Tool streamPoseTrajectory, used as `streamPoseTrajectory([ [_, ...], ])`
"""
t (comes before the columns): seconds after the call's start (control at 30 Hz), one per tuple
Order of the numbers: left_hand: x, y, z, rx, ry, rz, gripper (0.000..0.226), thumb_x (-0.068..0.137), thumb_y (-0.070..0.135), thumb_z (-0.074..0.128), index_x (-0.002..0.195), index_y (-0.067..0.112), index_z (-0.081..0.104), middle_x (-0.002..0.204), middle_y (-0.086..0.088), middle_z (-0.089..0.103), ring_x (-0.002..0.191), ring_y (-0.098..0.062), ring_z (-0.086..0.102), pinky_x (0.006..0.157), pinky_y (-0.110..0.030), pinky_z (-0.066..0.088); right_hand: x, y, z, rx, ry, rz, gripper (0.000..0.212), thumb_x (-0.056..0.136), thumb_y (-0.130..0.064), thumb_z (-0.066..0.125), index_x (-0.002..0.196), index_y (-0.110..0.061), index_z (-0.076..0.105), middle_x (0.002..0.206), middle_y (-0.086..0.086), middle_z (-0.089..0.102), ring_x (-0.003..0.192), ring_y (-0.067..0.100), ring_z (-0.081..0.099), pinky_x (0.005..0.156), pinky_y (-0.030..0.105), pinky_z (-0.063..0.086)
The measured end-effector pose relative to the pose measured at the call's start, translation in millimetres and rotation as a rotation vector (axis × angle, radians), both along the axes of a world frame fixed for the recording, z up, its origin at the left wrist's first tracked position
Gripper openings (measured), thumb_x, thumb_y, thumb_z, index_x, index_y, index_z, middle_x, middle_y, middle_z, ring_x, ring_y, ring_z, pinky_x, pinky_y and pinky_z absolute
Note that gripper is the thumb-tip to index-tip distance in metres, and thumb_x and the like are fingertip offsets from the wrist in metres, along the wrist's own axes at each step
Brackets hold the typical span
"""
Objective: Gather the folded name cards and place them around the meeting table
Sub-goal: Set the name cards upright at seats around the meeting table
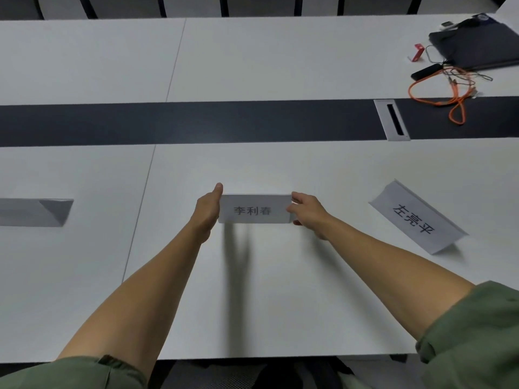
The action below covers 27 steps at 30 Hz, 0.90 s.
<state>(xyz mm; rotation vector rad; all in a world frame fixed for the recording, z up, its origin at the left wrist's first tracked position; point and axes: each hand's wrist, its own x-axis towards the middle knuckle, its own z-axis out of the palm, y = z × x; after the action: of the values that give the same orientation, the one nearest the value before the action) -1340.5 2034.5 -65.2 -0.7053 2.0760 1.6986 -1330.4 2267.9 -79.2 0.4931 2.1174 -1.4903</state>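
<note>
Near the front half of the white table (pixel 252 290), the left hand (pixel 206 213) and right hand (pixel 306 210) hold the middle name card (pixel 254 209) by its short ends, the right pinching it, the left clasping it with fingers hidden behind the paper. A second name card (pixel 418 217) stands slanted to the right, and a third name card (pixel 36 211) stands well off to the left. Farther back, past the dark strip (pixel 196 123) and its cable port (pixel 394 120), lie an orange cable (pixel 438 91) and a dark flat case (pixel 483 49).
</note>
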Motion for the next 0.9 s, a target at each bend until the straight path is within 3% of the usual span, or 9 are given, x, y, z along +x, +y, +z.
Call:
streamPoseTrajectory([
  [0.07, 2, 1, 2, -0.054, -0.010, -0.032, 0.041, 0.100, 0.048, 0.034, 0.107, 0.014, 0.056, 0.111, -0.004, 0.056, 0.096, -0.018, 0.052, 0.092, -0.036, 0.037, 0, 3, 2, 0.019, 0.013, 0.025, 0.037, 0.093, -0.007, 0.052, 0.128, 0.006, 0.049, 0.128, 0.012, 0.057, 0.096, 0.022, 0.050, 0.077, 0.033, 0.043],
  [0.13, 5, 5, 4, -0.217, 0.046, -0.047, 0.057, 0.098, 0.049, 0.038, 0.140, 0.009, 0.042, 0.145, -0.008, 0.042, 0.127, -0.026, 0.045, 0.103, -0.039, 0.036, 2, 11, 5, 0.068, 0.044, 0.019, 0.050, 0.092, -0.012, 0.057, 0.139, 0.001, 0.043, 0.140, 0.009, 0.048, 0.119, 0.023, 0.051, 0.097, 0.038, 0.048],
  [0.17, 6, 7, 6, -0.291, 0.081, -0.051, 0.061, 0.098, 0.047, 0.041, 0.145, 0.009, 0.036, 0.152, -0.008, 0.035, 0.134, -0.027, 0.040, 0.107, -0.041, 0.035, 3, 17, 6, 0.106, 0.063, 0.005, 0.056, 0.092, -0.016, 0.059, 0.143, -0.004, 0.041, 0.144, 0.007, 0.046, 0.126, 0.023, 0.048, 0.102, 0.043, 0.046],
  [0.23, 6, 21, 10, -0.391, 0.155, -0.078, 0.058, 0.096, 0.041, 0.047, 0.144, 0.009, 0.039, 0.149, -0.010, 0.038, 0.130, -0.029, 0.044, 0.105, -0.043, 0.041, 6, 36, 12, 0.197, 0.115, -0.054, 0.055, 0.090, -0.022, 0.061, 0.142, -0.012, 0.045, 0.141, 0.006, 0.050, 0.124, 0.023, 0.052, 0.102, 0.045, 0.047],
  [0.37, 4, 67, 21, -0.447, 0.256, -0.193, 0.043, 0.093, 0.030, 0.051, 0.130, 0.009, 0.055, 0.134, -0.011, 0.055, 0.118, -0.026, 0.054, 0.088, -0.033, 0.044, 14, 90, 30, 0.380, 0.241, -0.170, 0.035, 0.091, -0.022, 0.059, 0.125, -0.012, 0.062, 0.121, 0.002, 0.064, 0.110, 0.019, 0.059, 0.093, 0.031, 0.048],
  [0.47, 4, 109, 30, -0.398, 0.284, -0.273, 0.037, 0.092, 0.026, 0.053, 0.122, 0.007, 0.063, 0.122, -0.011, 0.065, 0.111, -0.025, 0.060, 0.094, -0.035, 0.047, 23, 137, 41, 0.463, 0.268, -0.249, 0.026, 0.091, -0.022, 0.061, 0.114, -0.014, 0.068, 0.113, 0.001, 0.069, 0.104, 0.019, 0.062, 0.091, 0.032, 0.050],
  [0.57, 6, 164, 38, -0.363, 0.285, -0.373, 0.033, 0.090, 0.023, 0.055, 0.117, 0.007, 0.066, 0.115, -0.011, 0.068, 0.106, -0.024, 0.061, 0.091, -0.032, 0.046, 36, 198, 48, 0.546, 0.254, -0.351, 0.020, 0.089, -0.022, 0.063, 0.106, -0.015, 0.071, 0.106, 0.003, 0.071, 0.098, 0.023, 0.065, 0.084, 0.033, 0.051],
  [0.67, 8, 216, 40, -0.358, 0.259, -0.481, 0.035, 0.090, 0.024, 0.055, 0.120, 0.008, 0.063, 0.119, -0.011, 0.066, 0.110, -0.025, 0.060, 0.094, -0.033, 0.047, 53, 256, 48, 0.655, 0.209, -0.391, 0.021, 0.087, -0.025, 0.065, 0.106, -0.018, 0.070, 0.105, 0.002, 0.072, 0.092, 0.024, 0.065, 0.073, 0.029, 0.047],
  [0.9, 0, 315, 23, -0.353, 0.150, -0.612, 0.043, 0.093, 0.021, 0.050, 0.135, 0.010, 0.051, 0.141, -0.011, 0.050, 0.128, -0.026, 0.049, 0.105, -0.038, 0.042, 92, 344, 18, 0.687, 0.053, -0.367, 0.037, 0.084, -0.037, 0.068, 0.116, -0.020, 0.063, 0.118, 0.004, 0.062, 0.101, 0.025, 0.061, 0.077, 0.030, 0.043],
])
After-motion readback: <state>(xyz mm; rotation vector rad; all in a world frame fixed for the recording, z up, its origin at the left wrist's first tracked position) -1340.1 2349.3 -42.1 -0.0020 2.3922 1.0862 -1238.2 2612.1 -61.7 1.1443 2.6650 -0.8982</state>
